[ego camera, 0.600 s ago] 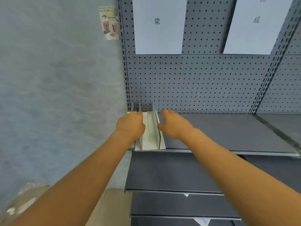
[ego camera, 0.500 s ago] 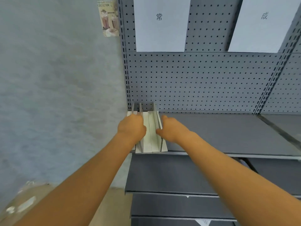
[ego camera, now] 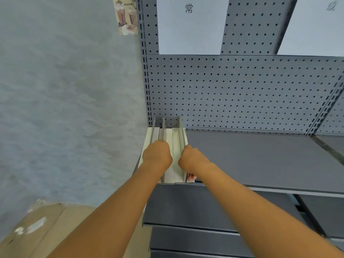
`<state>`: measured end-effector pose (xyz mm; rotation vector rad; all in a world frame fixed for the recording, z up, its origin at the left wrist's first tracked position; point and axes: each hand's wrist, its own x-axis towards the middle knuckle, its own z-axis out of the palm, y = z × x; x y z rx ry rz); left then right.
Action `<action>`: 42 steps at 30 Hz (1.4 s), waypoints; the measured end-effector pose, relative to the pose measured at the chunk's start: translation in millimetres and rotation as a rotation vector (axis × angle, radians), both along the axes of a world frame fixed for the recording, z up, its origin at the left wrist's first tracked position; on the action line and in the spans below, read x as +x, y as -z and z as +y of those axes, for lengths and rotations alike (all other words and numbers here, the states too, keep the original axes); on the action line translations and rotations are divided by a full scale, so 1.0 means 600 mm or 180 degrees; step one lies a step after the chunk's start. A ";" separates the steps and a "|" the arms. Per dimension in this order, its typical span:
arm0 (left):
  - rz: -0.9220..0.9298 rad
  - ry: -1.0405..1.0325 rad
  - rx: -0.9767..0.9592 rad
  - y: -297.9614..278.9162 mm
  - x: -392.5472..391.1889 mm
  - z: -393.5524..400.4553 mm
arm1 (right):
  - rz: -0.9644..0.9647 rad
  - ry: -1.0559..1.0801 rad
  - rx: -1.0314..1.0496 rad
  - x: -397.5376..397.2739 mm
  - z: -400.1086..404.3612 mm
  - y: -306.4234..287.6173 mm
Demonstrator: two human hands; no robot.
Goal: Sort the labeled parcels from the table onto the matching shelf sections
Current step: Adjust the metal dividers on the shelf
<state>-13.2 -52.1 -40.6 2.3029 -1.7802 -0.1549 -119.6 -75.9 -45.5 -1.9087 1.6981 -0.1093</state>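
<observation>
Parcels, flat white cardboard ones (ego camera: 168,157) standing on edge in a row, sit at the far-left end of the grey metal shelf (ego camera: 260,161), under the white paper sign (ego camera: 191,25). Their long axis runs from near to far. Our left hand (ego camera: 157,156) presses curled on the left parcels; our right hand (ego camera: 192,161) curls round the rightmost one's near end, equally close.

Both hands hold white flat parcels (ego camera: 176,146) standing on the grey shelf (ego camera: 260,159). The left hand (ego camera: 157,155) and right hand (ego camera: 192,159) grip them, side by side. Above the hands hangs a paper sign (ego camera: 191,25).
</observation>
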 end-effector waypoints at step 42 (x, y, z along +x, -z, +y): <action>-0.0048 0.0855 -0.1010 -0.114 -0.569 0.074 | 0.0337 0.0722 -0.1202 -0.739 0.177 -0.106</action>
